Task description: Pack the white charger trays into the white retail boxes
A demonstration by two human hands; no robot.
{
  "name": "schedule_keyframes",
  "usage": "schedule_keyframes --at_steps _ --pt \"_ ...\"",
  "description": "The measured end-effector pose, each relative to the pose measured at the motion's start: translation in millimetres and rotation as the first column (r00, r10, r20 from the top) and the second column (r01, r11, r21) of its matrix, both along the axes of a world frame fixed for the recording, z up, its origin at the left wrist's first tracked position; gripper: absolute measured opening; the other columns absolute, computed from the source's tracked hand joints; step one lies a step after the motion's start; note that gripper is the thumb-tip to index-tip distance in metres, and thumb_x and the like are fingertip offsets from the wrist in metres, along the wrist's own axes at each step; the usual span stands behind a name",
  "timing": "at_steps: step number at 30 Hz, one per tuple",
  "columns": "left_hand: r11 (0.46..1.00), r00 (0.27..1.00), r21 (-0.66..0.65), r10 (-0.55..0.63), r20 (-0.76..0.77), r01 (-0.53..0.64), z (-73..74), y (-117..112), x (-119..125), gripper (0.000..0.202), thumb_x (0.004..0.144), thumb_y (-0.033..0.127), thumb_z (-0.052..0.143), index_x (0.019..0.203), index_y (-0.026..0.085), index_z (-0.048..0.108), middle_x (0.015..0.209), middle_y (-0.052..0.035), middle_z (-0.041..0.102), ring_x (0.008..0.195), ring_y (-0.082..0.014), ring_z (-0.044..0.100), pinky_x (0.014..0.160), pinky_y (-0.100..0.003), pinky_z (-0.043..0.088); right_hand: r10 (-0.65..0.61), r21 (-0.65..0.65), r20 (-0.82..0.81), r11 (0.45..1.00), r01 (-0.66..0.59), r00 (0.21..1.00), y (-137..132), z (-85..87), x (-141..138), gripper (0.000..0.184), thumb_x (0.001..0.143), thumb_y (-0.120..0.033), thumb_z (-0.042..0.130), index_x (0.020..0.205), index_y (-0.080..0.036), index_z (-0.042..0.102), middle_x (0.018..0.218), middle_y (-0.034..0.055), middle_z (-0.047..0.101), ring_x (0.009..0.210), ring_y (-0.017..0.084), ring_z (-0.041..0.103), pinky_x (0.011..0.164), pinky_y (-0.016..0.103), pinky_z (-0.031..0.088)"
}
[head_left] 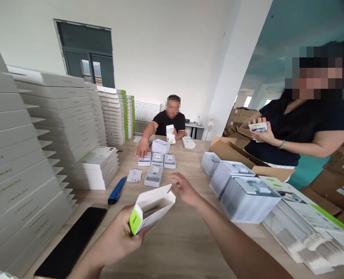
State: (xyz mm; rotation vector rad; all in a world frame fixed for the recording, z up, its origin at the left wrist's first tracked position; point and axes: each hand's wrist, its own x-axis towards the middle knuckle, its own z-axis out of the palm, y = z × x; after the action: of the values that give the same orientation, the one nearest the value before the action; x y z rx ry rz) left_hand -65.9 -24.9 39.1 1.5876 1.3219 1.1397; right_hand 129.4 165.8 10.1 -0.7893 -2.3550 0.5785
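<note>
Head view: a white thin-card carton with a lime-green end panel point(152, 211) is held above the wood-grain table point(186, 248) in the left hand point(129, 230), its fingers closed round the green end and its open mouth turned up toward the right. The right hand point(186, 190) is held just beside the raised flap, fingers parted and loosely curled, with nothing seen in its grasp; whether the flap is touched cannot be told. The carton is judged light, stiff along its folds, slightly slick and easily crushed on its broad faces, so it is best gripped by the narrow edges near the green end. Its contents cannot be made out. The mouth is partly obstructed by the standing flap. Beyond it, a pale grey moulded tray point(153, 176) is noted, with white printed leaflets point(135, 175) at its left. Nearer the left forearm, a blue plastic-handled cutter point(117, 190) and a black flat phone point(73, 242) are seen. The left side is bounded by tall stacks of white boxes point(17, 170), the right by nested grey-white trays point(247, 203) and flattened white-and-green cartons point(308, 221).
</note>
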Motion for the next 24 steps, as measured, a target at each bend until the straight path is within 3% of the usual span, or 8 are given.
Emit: schedule_keyframes --at_steps 2,4,8,10,13,18,21,24 --pt "0.972 0.935 0.232 0.1 -0.34 -0.02 6.4 -14.5 -2.2 0.066 0.074 0.01 0.059 0.138 0.025 0.051 0.13 -0.0066 0.065 0.115 -0.0288 0.063 0.102 -0.042 0.049 0.003 0.019 0.086 1.0 -0.005 0.996 15.9 -22.9 -21.8 0.04 0.09 -0.032 0.058 0.128 -0.02 0.058 0.132 0.011 0.057 0.126 0.026 0.05 0.1 0.039 0.045" --pt "0.911 0.827 0.407 0.183 -0.532 0.06 12.8 -28.5 -4.2 0.081 0.072 0.007 0.057 0.147 0.03 0.036 0.148 -0.0059 0.05 0.133 -0.0295 0.051 0.111 -0.045 0.043 -0.005 0.042 0.131 0.999 -0.001 0.991 25.0 -41.5 -46.1 0.053 0.083 -0.031 0.067 0.133 -0.018 0.055 0.139 0.0144 0.052 0.131 0.031 0.045 0.104 0.044 0.041" --pt "0.821 0.692 0.55 0.308 -0.653 0.154 14.9 -49.0 -5.8 0.077 0.078 0.011 0.055 0.149 0.031 0.032 0.15 -0.0055 0.048 0.138 -0.0274 0.044 0.112 -0.044 0.043 -0.063 0.143 0.221 0.989 0.032 0.973 30.5 -53.5 -82.3 0.032 0.087 -0.027 0.064 0.117 -0.015 0.067 0.14 0.0178 0.05 0.128 0.034 0.043 0.101 0.047 0.04" --pt "0.817 0.664 0.556 0.333 -0.669 0.151 5.7 -54.1 -8.0 0.076 0.079 0.012 0.054 0.149 0.03 0.031 0.149 -0.0068 0.049 0.138 -0.0282 0.044 0.112 -0.047 0.043 -0.093 0.207 0.247 0.977 0.042 0.964 30.1 -47.6 -89.0 0.021 0.091 -0.025 0.058 0.102 -0.015 0.072 0.129 0.0171 0.057 0.122 0.032 0.046 0.098 0.046 0.039" --pt "0.811 0.595 0.563 0.376 -0.711 0.16 -15.8 -55.6 -12.4 0.077 0.079 0.014 0.054 0.15 0.026 0.029 0.15 -0.01 0.048 0.139 -0.0302 0.043 0.112 -0.049 0.043 -0.117 0.302 0.279 0.953 0.028 0.953 20.6 -34.7 -85.0 0.023 0.093 -0.025 0.053 0.09 -0.014 0.074 0.114 0.016 0.063 0.115 0.03 0.046 0.098 0.045 0.036" --pt "0.819 0.333 0.479 0.378 -0.864 0.315 -44.9 -47.9 -8.5 0.083 0.074 0.003 0.048 0.151 0.027 0.027 0.148 -0.0063 0.05 0.138 -0.0252 0.044 0.116 -0.048 0.035 -0.139 0.345 0.352 0.938 0.01 0.925 -26.9 -31.1 -51.3 0.024 0.091 -0.02 0.052 0.079 -0.014 0.073 0.099 0.0154 0.064 0.105 0.029 0.047 0.1 0.047 0.03" --pt "0.845 0.258 0.366 0.282 -0.924 0.389 -56.5 -42.7 -2.8 0.092 0.068 0.0 0.046 0.153 0.027 0.023 0.15 -0.0068 0.047 0.139 -0.0257 0.042 0.117 -0.053 0.031 -0.162 0.278 0.389 0.959 0.052 0.907 -54.3 -34.0 -24.0 0.028 0.091 -0.025 0.051 0.079 -0.013 0.073 0.096 0.0164 0.065 0.105 0.031 0.048 0.1 0.05 0.029" --pt "0.91 0.286 0.167 0.057 -0.957 0.38 -62.3 -39.3 1.6 0.094 0.069 0.008 0.052 0.154 0.028 0.016 0.156 -0.009 0.037 0.144 -0.0299 0.034 0.119 -0.062 0.02 -0.141 0.167 0.414 0.983 0.078 0.899 -59.5 -28.6 5.8 0.034 0.089 -0.045 0.057 0.091 -0.015 0.073 0.101 0.0154 0.066 0.108 0.032 0.05 0.097 0.049 0.034"
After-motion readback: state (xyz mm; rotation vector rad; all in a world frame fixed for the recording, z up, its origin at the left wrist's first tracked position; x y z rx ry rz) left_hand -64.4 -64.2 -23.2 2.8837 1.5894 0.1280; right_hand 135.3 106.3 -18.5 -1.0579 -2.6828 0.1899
